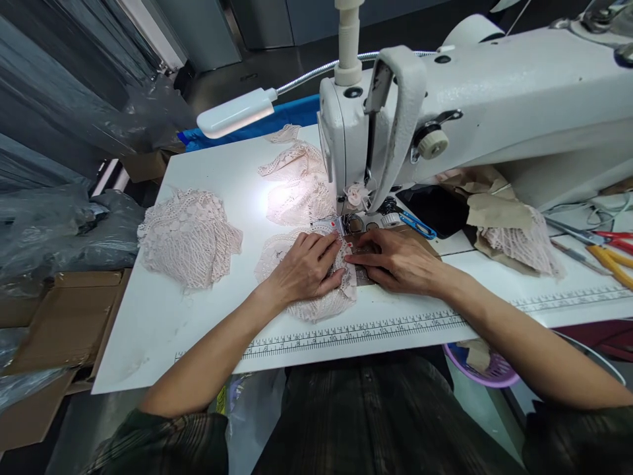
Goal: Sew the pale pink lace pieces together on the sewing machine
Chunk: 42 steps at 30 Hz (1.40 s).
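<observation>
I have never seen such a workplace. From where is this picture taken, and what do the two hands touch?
A camera worn on the person's head took this picture, looking forward and down. The long, rounded white machine is a sewing machine. The person's bare left hand rests on a pale pink lace piece; the bare right hand touches that piece's right edge. On the white flat table, a pale pink lace heap lies farther left, and black ruler markings run along the front edge.

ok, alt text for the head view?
A person's left hand rests on pale pink lace at a white industrial sewing machine, the right hand at the lace's right edge. A lace heap lies at left on the white tabletop, a ruler scale along its near edge.
</observation>
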Available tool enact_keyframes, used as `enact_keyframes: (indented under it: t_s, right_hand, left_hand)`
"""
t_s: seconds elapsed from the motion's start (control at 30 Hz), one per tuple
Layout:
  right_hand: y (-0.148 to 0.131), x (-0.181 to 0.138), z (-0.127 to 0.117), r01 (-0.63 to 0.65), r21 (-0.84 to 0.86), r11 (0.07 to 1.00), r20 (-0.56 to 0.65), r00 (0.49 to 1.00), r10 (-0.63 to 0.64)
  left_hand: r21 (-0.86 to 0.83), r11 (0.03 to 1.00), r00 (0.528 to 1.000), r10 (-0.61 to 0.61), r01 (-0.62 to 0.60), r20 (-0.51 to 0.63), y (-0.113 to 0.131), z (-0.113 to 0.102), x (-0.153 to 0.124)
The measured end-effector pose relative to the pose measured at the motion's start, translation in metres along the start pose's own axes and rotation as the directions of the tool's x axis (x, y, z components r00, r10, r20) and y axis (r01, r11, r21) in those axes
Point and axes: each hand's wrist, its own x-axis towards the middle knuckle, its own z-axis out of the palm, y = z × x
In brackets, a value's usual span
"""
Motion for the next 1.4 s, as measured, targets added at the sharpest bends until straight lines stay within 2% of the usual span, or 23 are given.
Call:
enact_keyframes:
  t_s: [0.5, 0.8, 0.97, 1.13, 1.4]
  right_hand:
    - [-0.001, 0.0, 0.0, 0.005, -0.006, 1.0, -0.005, 1.0, -0.005]
    - [-0.004, 0.0, 0.002, -0.006, -0.027, 1.0, 0.029, 1.0, 0.007]
    - [-0.005, 0.002, 0.002, -0.056, -0.064, 0.996, 0.043, 0.997, 0.059]
    - [-0.005, 0.003, 0.004, -0.106, -0.081, 0.991, 0.042, 0.993, 0.11]
    - [-0.005, 0.002, 0.005, -0.124, -0.043, 0.991, 0.048, 0.991, 0.126]
  left_hand:
    - [-0.032, 0.999, 0.999, -0.026, 0.026, 0.023, -0.002, 0.003, -0.001]
    - [-0.106, 0.972, 0.977, -0.204, 0.21, 0.068, 0.014, 0.001, -0.001]
    - [-0.163, 0.973, 0.984, -0.147, 0.163, 0.102, 0.0, 0.005, 0.003]
    - [-0.171, 0.982, 0.996, -0.064, 0.075, 0.07, -0.018, 0.009, 0.006]
    - [-0.189, 0.981, 0.999, -0.048, 0.051, 0.018, -0.02, 0.014, 0.003]
